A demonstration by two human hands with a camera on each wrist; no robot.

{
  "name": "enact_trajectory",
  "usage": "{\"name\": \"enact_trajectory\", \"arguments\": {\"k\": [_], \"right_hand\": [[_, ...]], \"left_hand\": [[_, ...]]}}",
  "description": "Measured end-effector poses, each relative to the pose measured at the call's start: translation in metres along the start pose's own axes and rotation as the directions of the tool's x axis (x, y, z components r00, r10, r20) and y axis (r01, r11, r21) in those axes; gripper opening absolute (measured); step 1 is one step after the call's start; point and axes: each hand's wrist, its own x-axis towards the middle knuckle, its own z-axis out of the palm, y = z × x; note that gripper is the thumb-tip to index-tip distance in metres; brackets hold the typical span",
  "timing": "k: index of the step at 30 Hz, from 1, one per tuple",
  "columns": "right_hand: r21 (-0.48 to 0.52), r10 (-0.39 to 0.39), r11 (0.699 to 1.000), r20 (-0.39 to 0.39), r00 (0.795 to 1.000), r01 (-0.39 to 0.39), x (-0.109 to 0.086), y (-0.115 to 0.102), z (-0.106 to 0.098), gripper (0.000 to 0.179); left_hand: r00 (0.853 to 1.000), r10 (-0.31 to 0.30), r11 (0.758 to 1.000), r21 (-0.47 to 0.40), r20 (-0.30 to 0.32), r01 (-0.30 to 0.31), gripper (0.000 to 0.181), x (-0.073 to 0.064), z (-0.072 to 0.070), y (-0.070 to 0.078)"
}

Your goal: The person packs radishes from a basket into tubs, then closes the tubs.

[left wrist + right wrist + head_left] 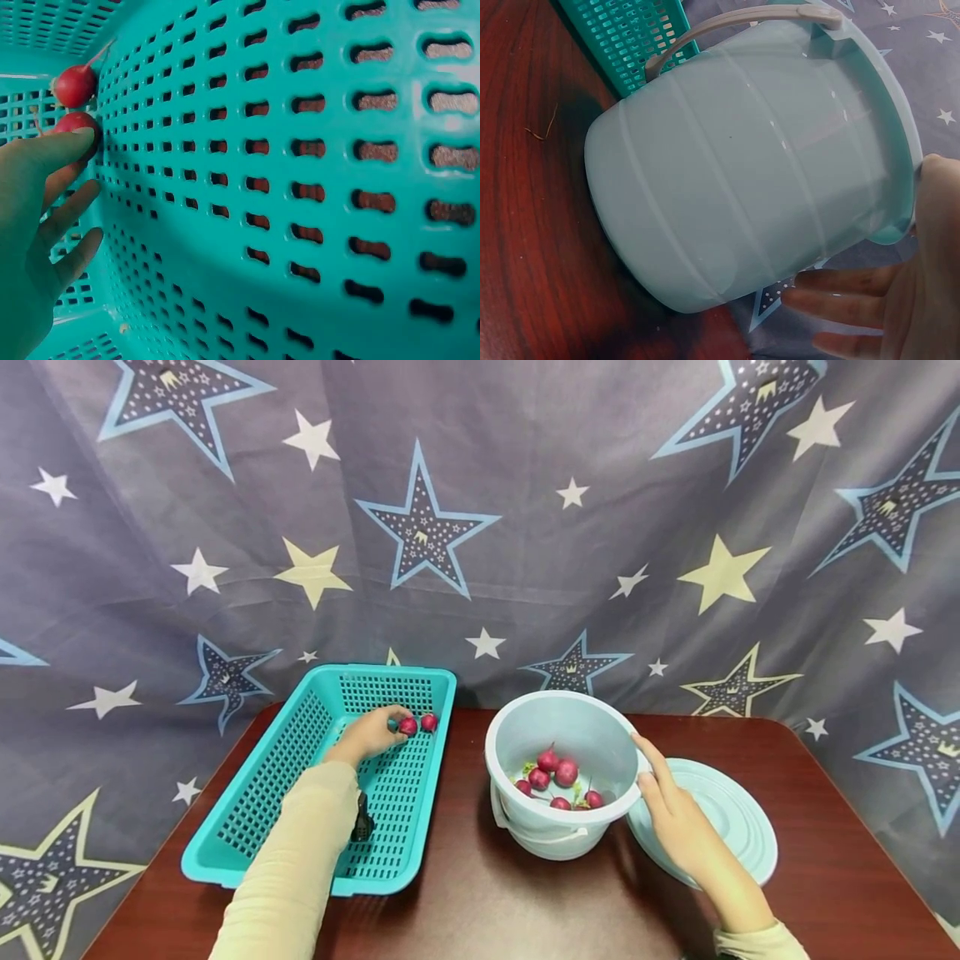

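Note:
My left hand reaches into the far part of a turquoise plastic basket and pinches a red radish. A second radish lies beside it against the basket's wall. In the left wrist view, the thumb lies over the held radish while other fingers are spread below. My right hand holds the right rim of a pale blue bucket. Several radishes with bits of green lie at the bucket's bottom. The right wrist view shows this hand at the rim, some fingers straight alongside the bucket's outside.
A round pale blue lid lies on the dark red wooden table, right of the bucket and partly under my right arm. The bucket's handle hangs down its side. A grey star-patterned cloth hangs behind the table.

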Motion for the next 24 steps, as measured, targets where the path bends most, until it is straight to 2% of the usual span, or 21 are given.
{"name": "enact_trajectory", "arguments": {"k": [9, 14, 19, 24], "right_hand": [[0.000, -0.003, 1.000, 0.002, 1.000, 0.003, 0.001, 0.004, 0.002, 0.051], [0.003, 0.003, 1.000, 0.010, 1.000, -0.003, 0.001, 0.004, 0.002, 0.052], [-0.002, -0.004, 1.000, 0.004, 1.000, 0.004, 0.001, 0.004, 0.003, 0.052], [-0.014, -0.012, 1.000, -0.005, 1.000, 0.012, 0.002, 0.006, 0.002, 0.052]], "left_hand": [[0.999, -0.035, 0.997, 0.061, -0.030, 0.037, 0.033, 0.002, 0.001, -0.002], [0.999, -0.039, 0.997, 0.058, -0.032, 0.040, 0.034, 0.001, -0.003, 0.001], [0.997, 0.015, 0.997, 0.079, -0.075, -0.009, 0.035, -0.003, -0.013, 0.007], [0.985, 0.077, 0.989, 0.133, -0.153, -0.056, 0.033, -0.015, -0.026, 0.025]]}}
